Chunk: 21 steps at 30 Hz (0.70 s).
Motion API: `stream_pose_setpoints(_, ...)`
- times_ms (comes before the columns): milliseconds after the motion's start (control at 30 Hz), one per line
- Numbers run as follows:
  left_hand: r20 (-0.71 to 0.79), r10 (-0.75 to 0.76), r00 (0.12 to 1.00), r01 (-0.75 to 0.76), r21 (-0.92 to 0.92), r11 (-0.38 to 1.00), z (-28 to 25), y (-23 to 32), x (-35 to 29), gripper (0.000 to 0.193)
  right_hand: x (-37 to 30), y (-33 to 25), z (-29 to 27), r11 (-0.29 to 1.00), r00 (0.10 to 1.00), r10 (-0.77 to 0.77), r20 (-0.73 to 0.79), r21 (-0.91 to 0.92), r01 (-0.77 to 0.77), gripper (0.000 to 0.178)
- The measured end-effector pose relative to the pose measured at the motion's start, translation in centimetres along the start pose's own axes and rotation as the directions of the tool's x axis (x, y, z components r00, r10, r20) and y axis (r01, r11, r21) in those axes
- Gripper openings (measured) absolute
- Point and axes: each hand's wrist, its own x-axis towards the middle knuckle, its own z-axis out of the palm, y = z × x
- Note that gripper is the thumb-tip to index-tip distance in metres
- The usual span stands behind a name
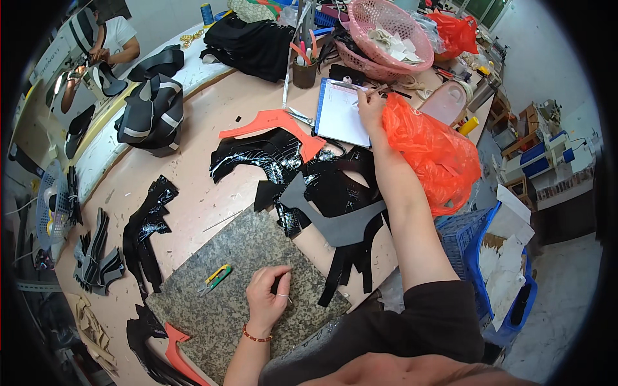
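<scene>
My right hand (372, 110) reaches far forward to a clipboard (343, 114) with white paper. Its fingers are closed on a thin pen (358, 101) over the sheet's right side. My left hand (265, 299) rests on a speckled stone slab (219, 321), its fingers curled in; what they hold, if anything, I cannot make out. Beside it lie yellow-and-green thread snips (215, 280). Beyond the slab are glossy black cut pieces (257, 154), a grey curved piece (335, 222) and an orange-red template (270, 122). Scissors (301, 117) lie by the clipboard's left edge.
A red plastic bag (434, 154) sits against my right forearm. Pink baskets (393, 38) and a pen cup (304, 74) stand at the back. Blue crates (467, 244) are at the right. At far left, another person (119, 42) works at a sewing machine (58, 51).
</scene>
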Motion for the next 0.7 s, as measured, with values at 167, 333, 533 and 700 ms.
stream_pose_setpoints(167, 0.004, -0.016, 1.000, 0.016, 0.002, 1.000, -0.1, -0.1, -0.1, 0.010, -0.3, 1.0, 0.9, 0.994, 0.995, -0.096, 0.000, -0.044, 0.096, 0.024)
stream_pose_setpoints(333, 0.004, -0.015, 1.000, 0.015, 0.000, 1.000, -0.1, 0.0, -0.1, 0.010, -0.5, 0.8, 0.8, 0.995, 0.996, -0.093, 0.018, -0.023, 0.093, 0.024)
stream_pose_setpoints(533, 0.010, -0.028, 1.000, 0.028, 0.007, 1.000, -0.2, 0.0, -0.1, 0.010, -0.8, -0.1, 0.5, 0.992, 0.993, -0.118, 0.011, -0.036, 0.119, 0.024)
stream_pose_setpoints(700, 0.014, -0.030, 0.999, 0.030, -0.003, 1.000, -0.2, -0.1, 0.0, 0.010, -0.7, 0.0, 0.5, 0.989, 0.994, -0.109, 0.017, -0.103, 0.111, 0.026)
